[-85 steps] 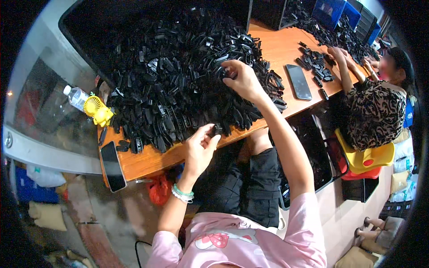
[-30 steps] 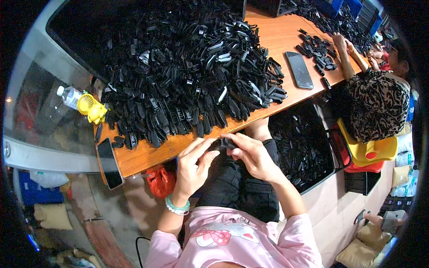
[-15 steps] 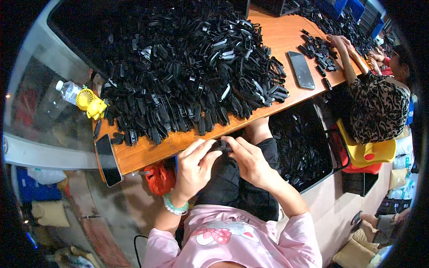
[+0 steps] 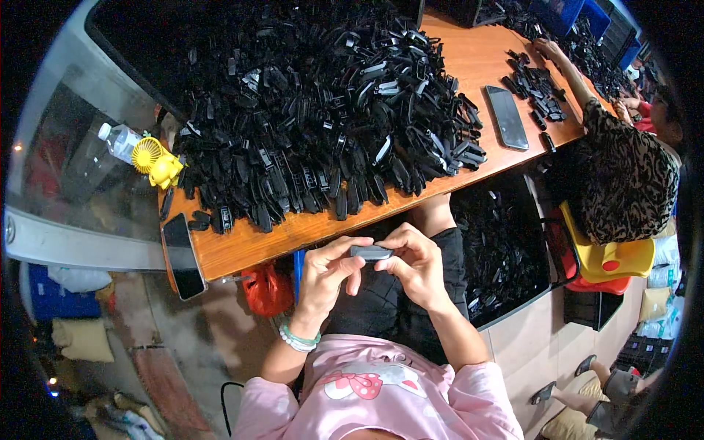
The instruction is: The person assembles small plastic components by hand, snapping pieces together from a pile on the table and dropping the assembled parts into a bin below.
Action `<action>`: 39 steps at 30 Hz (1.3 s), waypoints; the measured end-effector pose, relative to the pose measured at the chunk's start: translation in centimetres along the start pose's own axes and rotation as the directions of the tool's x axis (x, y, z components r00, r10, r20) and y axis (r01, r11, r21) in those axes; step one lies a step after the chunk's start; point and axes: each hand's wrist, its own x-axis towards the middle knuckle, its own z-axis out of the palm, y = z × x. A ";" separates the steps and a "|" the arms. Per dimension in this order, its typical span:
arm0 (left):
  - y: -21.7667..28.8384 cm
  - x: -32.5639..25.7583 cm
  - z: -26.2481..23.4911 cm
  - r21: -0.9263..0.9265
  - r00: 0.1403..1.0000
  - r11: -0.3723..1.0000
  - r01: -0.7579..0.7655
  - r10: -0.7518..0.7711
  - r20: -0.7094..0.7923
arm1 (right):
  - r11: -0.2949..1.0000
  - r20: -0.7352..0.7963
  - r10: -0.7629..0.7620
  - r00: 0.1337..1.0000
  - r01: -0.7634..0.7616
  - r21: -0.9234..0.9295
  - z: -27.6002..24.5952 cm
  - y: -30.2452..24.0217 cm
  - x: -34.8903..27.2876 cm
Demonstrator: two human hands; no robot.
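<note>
A small dark plastic piece (image 4: 371,252), long with rounded ends, is held level between my two hands, just in front of the table's near edge and above my lap. My left hand (image 4: 327,273) pinches its left end between thumb and fingers. At its right end, my right hand (image 4: 416,265) grips it with thumb and forefinger. The piece's broad grey-black side faces up; its exact kind I cannot make out. Beyond my hands, a large heap of similar black plastic pieces (image 4: 308,139) covers much of the wooden table (image 4: 246,253).
One phone (image 4: 506,117) lies right of the heap; another dark phone (image 4: 183,255) sits at the left corner. A yellow fan (image 4: 158,163) and clear bottle (image 4: 119,141) stand left. A bin of black pieces (image 4: 502,249) is below. A co-worker (image 4: 631,172) sits right.
The piece has turned so that its broad side shows, where before my fingers mostly hid it. My hands have come slightly lower. The co-worker's arm has reached farther out over the table.
</note>
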 end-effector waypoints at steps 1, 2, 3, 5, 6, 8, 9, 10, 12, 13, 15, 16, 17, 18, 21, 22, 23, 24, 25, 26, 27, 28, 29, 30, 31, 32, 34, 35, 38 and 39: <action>0.1 0.2 -0.2 -0.001 1.000 1.000 0.002 -0.002 0.003 | 1.000 -0.003 0.001 1.000 -0.001 -0.002 0.0 0.2 0.1; 0.2 0.4 -0.4 0.208 0.999 0.977 -0.039 0.040 -0.002 | 0.995 -0.003 0.096 0.995 -0.096 0.033 0.0 0.7 0.2; 0.4 0.8 -0.7 0.408 0.997 0.910 -0.077 0.083 0.002 | 0.979 0.000 0.190 0.982 -0.190 0.067 0.1 1.4 0.2; 0.8 2.1 -0.6 0.849 0.874 0.440 -0.292 0.482 0.051 | 0.943 0.051 0.269 0.962 -0.252 -0.217 0.3 3.0 0.1; 0.7 2.7 -1.1 0.880 0.848 0.368 -0.300 0.526 0.069 | 0.973 0.062 0.154 0.986 -0.140 -0.184 0.5 3.5 0.1; 0.6 3.4 -1.5 0.927 0.820 0.271 -0.258 0.570 0.061 | 0.997 0.066 0.043 0.997 -0.038 -0.064 1.4 3.4 0.7; 0.5 3.7 -1.3 0.928 0.820 0.271 -0.255 0.570 0.059 | 0.961 0.050 0.005 0.999 0.010 -0.277 1.1 3.1 1.5; 0.1 4.1 -1.2 0.960 0.847 0.212 -0.182 0.530 0.043 | 0.923 -0.011 -0.114 0.993 0.102 -0.372 1.1 3.3 2.4; -0.2 4.6 -1.2 0.997 0.870 -0.008 -0.072 0.488 0.067 | 0.843 -0.079 -0.219 0.973 0.148 -0.517 1.5 3.0 4.2; -0.4 4.7 -1.2 0.997 0.870 -0.009 -0.073 0.489 0.068 | 0.843 -0.079 -0.220 0.972 0.149 -0.516 2.0 3.2 4.8; -0.8 4.7 -1.0 0.998 0.866 -0.067 0.012 0.499 0.024 | 0.643 -0.144 -0.228 0.963 0.038 -0.765 3.1 3.7 5.7; -1.0 4.6 -1.1 0.996 0.867 -0.086 0.029 0.497 0.018 | 0.613 -0.145 -0.181 0.973 -0.004 -0.790 3.5 3.9 5.8; -1.0 4.5 -1.1 0.996 0.868 -0.086 0.030 0.497 0.017 | 0.613 -0.145 -0.180 0.973 -0.004 -0.790 3.6 3.9 5.8; -1.1 4.4 -1.0 0.996 0.868 -0.085 0.039 0.497 0.008 | 0.628 -0.164 -0.191 0.968 -0.008 -0.778 3.6 3.9 5.8; -1.1 3.6 -1.5 0.998 0.845 -0.045 0.037 0.535 -0.007 | 0.674 -0.196 -0.228 0.954 0.009 -0.738 3.7 4.0 5.4; -1.2 3.4 -1.8 1.000 0.821 -0.001 0.012 0.571 -0.009 | 0.744 -0.205 -0.208 0.956 0.019 -0.668 3.5 3.9 5.2; -1.2 3.3 -2.0 0.999 0.764 0.014 -0.040 0.645 0.022 | 0.807 -0.213 -0.188 0.959 0.027 -0.590 3.3 3.8 5.0; -1.3 3.1 -2.1 0.996 0.721 0.048 -0.072 0.692 0.018 | 0.827 -0.210 -0.216 0.954 0.064 -0.558 3.1 3.9 4.7; -1.4 2.8 -2.2 0.991 0.678 0.081 -0.105 0.735 0.012 | 0.828 -0.210 -0.213 0.954 0.062 -0.558 2.9 4.1 4.3; -1.4 2.5 -2.3 0.988 0.659 0.076 -0.136 0.751 0.033 | 0.927 -0.266 -0.080 0.961 -0.026 -0.373 2.7 4.4 3.9; -1.6 2.2 -2.2 0.988 0.662 0.077 -0.134 0.749 0.031 | 0.979 -0.294 0.061 0.954 -0.115 -0.170 2.4 4.8 3.5; -1.8 1.8 -2.1 0.933 0.739 0.301 -0.199 0.671 -0.059 | 0.988 -0.243 0.144 0.959 -0.151 -0.012 2.1 4.8 3.1; -2.0 1.3 -2.0 0.826 0.812 0.513 -0.233 0.570 -0.124 | 0.988 -0.243 0.148 0.959 -0.155 -0.010 2.3 4.8 2.7; -2.1 0.7 -1.8 0.683 0.905 0.727 -0.074 0.337 -0.261 | 0.985 -0.198 0.142 0.970 -0.119 0.122 2.6 4.6 2.1; -1.6 0.4 -1.1 0.463 0.943 0.886 0.004 0.151 -0.297 | 0.965 -0.160 0.126 0.979 -0.083 0.250 2.7 4.0 1.6; -1.8 0.1 -1.4 0.348 0.955 0.937 0.004 0.099 -0.279 | 0.986 -0.119 0.089 0.989 -0.070 0.152 2.9 3.1 1.0; -1.9 -0.2 -1.6 0.116 0.974 0.993 0.017 0.010 -0.226 | 0.997 -0.099 -0.050 0.994 0.044 -0.063 3.2 2.6 0.2; -1.6 -0.3 -1.5 0.114 0.974 0.993 0.021 0.006 -0.228 | 0.981 -0.058 -0.092 0.994 0.081 -0.176 2.8 2.6 -0.1; -1.2 -0.7 -1.5 0.218 0.982 0.967 0.131 -0.096 -0.164 | 0.940 0.006 -0.115 0.993 0.111 -0.321 2.4 1.6 -0.4; -1.1 -0.9 -1.3 0.216 0.981 0.967 0.134 -0.099 -0.167 | 0.938 0.028 -0.083 0.996 0.088 -0.334 2.4 1.4 -0.5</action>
